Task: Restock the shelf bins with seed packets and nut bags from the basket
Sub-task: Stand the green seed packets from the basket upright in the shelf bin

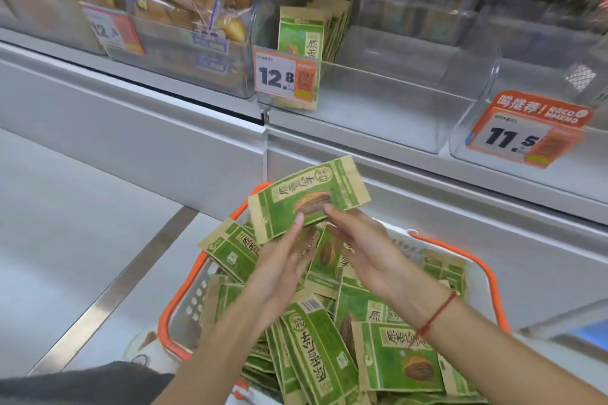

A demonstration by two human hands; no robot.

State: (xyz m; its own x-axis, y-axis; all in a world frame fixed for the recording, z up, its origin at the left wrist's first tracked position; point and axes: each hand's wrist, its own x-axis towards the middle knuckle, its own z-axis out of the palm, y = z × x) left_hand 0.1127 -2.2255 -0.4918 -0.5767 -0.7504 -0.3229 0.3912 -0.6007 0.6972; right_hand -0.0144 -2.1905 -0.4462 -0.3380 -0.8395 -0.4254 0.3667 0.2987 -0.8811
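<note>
Basket (pixel 487 276) under both hands is heaped with seed packets (pixel 399 355), so most restocking remains. Shelf bin (pixel 378 108) above the hands holds a short row. Left hand (pixel 279 270) and right hand (pixel 368 250) pinch one packet (pixel 306 197) between fingertips

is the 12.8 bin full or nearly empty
Partly filled: the bin holds one row of green packets at its left; the rest shows bare.

Matt kraft-paper seed packets (pixel 307 199), clear glossy plastic shelf bins (pixel 378 108), white plastic basket (pixel 194 302) with orange rim
</note>
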